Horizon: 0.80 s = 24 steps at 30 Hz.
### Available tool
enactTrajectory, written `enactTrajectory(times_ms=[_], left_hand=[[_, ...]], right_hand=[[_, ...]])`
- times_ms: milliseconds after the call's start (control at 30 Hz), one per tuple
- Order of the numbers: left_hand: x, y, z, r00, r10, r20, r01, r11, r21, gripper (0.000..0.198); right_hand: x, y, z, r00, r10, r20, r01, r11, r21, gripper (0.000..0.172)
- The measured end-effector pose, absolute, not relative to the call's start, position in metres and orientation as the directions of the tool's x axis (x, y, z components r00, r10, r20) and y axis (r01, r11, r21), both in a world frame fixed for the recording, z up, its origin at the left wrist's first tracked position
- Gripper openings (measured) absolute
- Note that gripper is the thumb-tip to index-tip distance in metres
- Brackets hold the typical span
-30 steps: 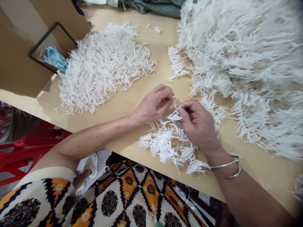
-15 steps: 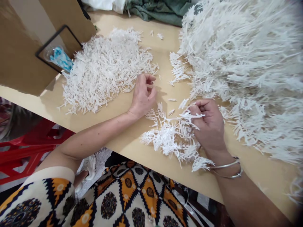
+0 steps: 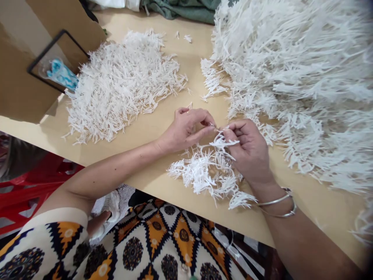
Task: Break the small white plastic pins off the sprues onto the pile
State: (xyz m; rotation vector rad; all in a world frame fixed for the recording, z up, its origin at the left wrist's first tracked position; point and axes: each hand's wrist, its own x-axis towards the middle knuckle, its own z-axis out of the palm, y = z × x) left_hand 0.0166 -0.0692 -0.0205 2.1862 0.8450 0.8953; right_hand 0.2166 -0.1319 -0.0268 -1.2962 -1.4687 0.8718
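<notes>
A branched white plastic sprue point(image 3: 204, 171) lies on the tan table point(image 3: 163, 120) just in front of me. My right hand point(image 3: 250, 151) grips its upper end, fingers curled round a stem. My left hand point(image 3: 186, 128) meets it from the left, thumb and fingers pinched on a small white piece at the sprue's tip. A flat heap of small loose white pieces point(image 3: 122, 81) lies to the left of my hands. A much larger mound of uncut white sprues point(image 3: 297, 77) fills the right side.
A brown cardboard box point(image 3: 26, 70) stands at the far left with a black-framed holder and a blue-white packet point(image 3: 60, 74). Green cloth point(image 3: 186, 7) lies at the table's far edge. A red plastic stool point(image 3: 29, 190) stands below the table's near edge. Two bangles point(image 3: 276, 206) circle my right wrist.
My left hand, which was over by the loose heap half a second ago, has come back right to the sprue's tip and pinched it. My right hand stays on the sprue.
</notes>
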Motion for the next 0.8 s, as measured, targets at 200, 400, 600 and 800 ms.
enactTrajectory(times_ms=[200,400,600,800], left_hand=[[0.018,-0.068,-0.026,0.43,0.812,0.393,0.389,-0.56,0.731,0.016],[0.0,-0.033,-0.052,0.082,0.894,0.441,0.416,-0.433,0.8,0.029],[-0.005,-0.033,-0.041,-0.013,0.749,0.662,0.466,-0.582,0.667,0.04],[0.014,-0.064,-0.02,0.543,0.72,0.433,0.383,-0.671,0.635,0.048]], right_hand=[[0.212,-0.138,-0.021,-0.117,0.967,0.228,0.433,0.256,-0.864,0.005],[0.207,-0.144,-0.024,-0.183,0.947,0.263,0.422,0.318,-0.849,0.008],[0.208,-0.131,-0.027,0.2,0.934,0.296,0.329,0.22,-0.918,0.008],[0.21,-0.127,-0.026,0.27,0.927,0.261,0.275,0.185,-0.943,0.013]])
